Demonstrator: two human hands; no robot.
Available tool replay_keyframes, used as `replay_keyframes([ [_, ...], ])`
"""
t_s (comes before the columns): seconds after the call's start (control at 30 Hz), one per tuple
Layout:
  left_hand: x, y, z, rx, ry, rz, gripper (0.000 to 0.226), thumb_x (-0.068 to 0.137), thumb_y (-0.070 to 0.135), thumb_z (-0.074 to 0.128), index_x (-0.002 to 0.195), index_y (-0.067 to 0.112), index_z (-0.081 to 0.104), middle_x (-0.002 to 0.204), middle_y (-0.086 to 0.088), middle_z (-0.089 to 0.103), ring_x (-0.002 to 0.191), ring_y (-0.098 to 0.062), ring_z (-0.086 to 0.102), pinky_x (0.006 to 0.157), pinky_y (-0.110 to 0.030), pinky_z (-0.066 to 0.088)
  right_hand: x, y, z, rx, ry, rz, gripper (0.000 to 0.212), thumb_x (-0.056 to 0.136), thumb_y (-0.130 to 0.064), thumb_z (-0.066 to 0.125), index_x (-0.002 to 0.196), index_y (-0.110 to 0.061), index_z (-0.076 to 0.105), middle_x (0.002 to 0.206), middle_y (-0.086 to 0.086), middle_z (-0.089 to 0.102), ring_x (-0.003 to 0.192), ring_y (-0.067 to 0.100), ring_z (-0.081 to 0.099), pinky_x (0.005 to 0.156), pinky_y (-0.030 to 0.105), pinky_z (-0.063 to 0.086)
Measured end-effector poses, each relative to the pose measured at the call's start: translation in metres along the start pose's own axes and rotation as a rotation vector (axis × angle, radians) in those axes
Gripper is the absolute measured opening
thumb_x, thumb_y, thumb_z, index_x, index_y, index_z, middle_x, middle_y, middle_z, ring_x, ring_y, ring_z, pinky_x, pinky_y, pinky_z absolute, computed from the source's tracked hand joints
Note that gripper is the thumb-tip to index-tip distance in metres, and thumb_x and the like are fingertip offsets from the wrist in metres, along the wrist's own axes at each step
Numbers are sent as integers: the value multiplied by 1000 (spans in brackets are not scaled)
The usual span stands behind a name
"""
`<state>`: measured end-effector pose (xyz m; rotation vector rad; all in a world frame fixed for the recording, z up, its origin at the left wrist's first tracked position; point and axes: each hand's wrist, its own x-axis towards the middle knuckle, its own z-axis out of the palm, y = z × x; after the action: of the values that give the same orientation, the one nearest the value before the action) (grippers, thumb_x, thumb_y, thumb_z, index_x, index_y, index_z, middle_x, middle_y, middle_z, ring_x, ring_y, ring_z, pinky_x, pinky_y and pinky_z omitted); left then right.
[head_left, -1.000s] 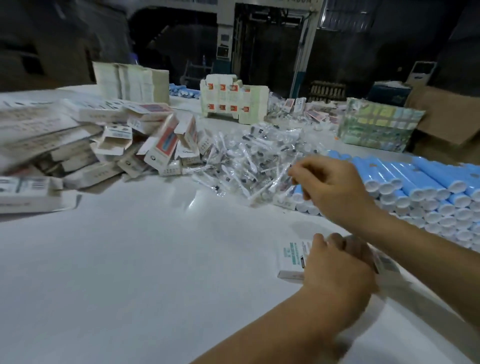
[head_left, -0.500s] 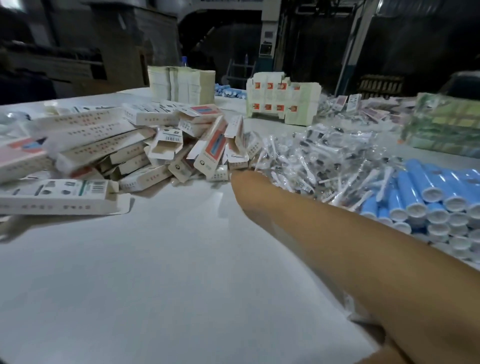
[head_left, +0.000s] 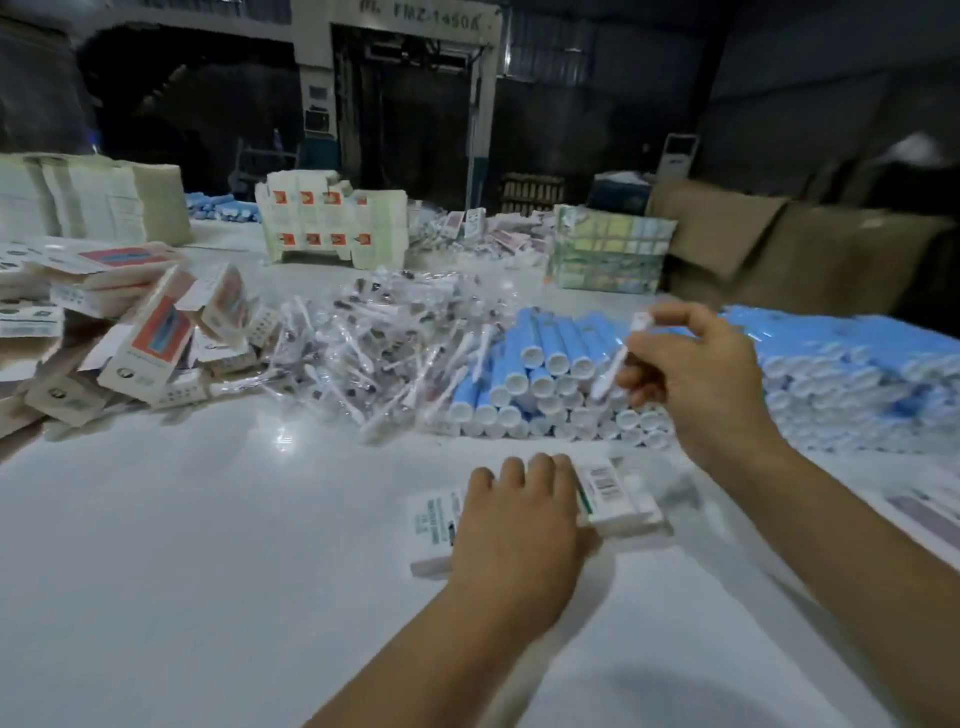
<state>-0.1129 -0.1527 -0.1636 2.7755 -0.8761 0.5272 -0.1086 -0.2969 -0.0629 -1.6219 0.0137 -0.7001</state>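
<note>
A small white carton (head_left: 618, 496) with green print and a barcode lies on the white table (head_left: 208, 545) in front of me. My left hand (head_left: 519, 525) lies over its middle and holds it, fingers curled over the far edge. Raised above the blue tubes, my right hand (head_left: 691, 374) pinches a white plastic applicator in a clear wrapper (head_left: 615, 366). A heap of the same wrapped applicators (head_left: 395, 338) lies behind, at the centre. Blue tubes with white caps (head_left: 550, 374) are stacked to its right.
Loose printed cartons (head_left: 150, 338) are piled at the left. Stacks of flat carton blanks (head_left: 332, 218) and paper bundles (head_left: 93, 202) stand at the back, with a wrapped block (head_left: 608, 249) and brown cardboard boxes (head_left: 779, 244) at the back right.
The view swung left and came back to the carton. My right arm, stretched toward the applicator heap half a second ago, has drawn back and now holds an applicator above the blue tubes.
</note>
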Motion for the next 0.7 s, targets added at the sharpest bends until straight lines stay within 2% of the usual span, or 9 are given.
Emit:
replay_keyframes([
  [0.1,3,4,2,38,56,-5,66,91,61,37,141,19,24,131,0,41,116,-25,39,92,-40,28,-23,35,-57,144,299,205,18,87,2,60,87,-14,54,55,6,59,43,11,59,39,20,44],
  [0.2,3,1,4,42,68,-28,68,90,66,32,141,22,23,132,4,42,116,-21,40,92,-37,29,-41,58,-67,169,370,299,18,85,2,63,88,-14,54,51,1,62,45,11,60,39,20,44],
  [0.27,1,2,2,38,99,-33,70,89,67,29,143,22,24,132,5,43,116,-20,41,92,-35,29,-45,66,-60,95,381,301,17,84,-5,66,87,-18,56,55,-4,66,48,8,61,45,24,45],
  [0.37,0,6,-1,39,112,-49,72,86,67,30,141,20,33,129,4,48,113,-21,45,90,-36,32,-48,68,-45,-45,399,284,15,79,-17,71,82,-24,58,61,-11,69,58,7,60,65,31,46],
  [0.47,-1,14,-4,68,124,-37,69,84,60,52,133,12,48,117,-3,59,101,-26,56,83,-39,41,-56,66,-32,-68,378,241,14,79,-16,72,79,-22,60,64,-6,70,70,13,66,72,32,51],
  [0.53,-1,17,-4,78,157,-22,65,76,52,68,121,5,60,102,-8,65,86,-30,62,72,-41,47,-62,65,-25,-99,276,232,14,84,-22,69,70,-22,64,69,-4,71,72,14,69,73,34,55],
  [0.57,0,17,-3,82,169,-14,64,74,49,70,118,3,62,98,-9,66,82,-31,63,68,-41,48,-65,65,-22,-116,212,238,21,88,-27,65,67,-23,65,73,-3,72,72,13,69,72,34,56],
  [0.63,1,16,-3,76,190,-10,63,72,47,72,115,2,63,96,-10,67,81,-33,63,66,-41,49,-67,63,-21,-83,147,225,22,94,-33,54,76,-25,61,78,-5,73,74,7,70,72,27,55],
  [0.7,1,13,-3,58,213,-3,63,72,45,75,116,1,62,97,-11,66,82,-34,63,66,-42,49,-66,60,-28,-38,206,172,19,97,-31,48,87,-24,62,79,-17,72,77,-9,63,77,20,48],
])
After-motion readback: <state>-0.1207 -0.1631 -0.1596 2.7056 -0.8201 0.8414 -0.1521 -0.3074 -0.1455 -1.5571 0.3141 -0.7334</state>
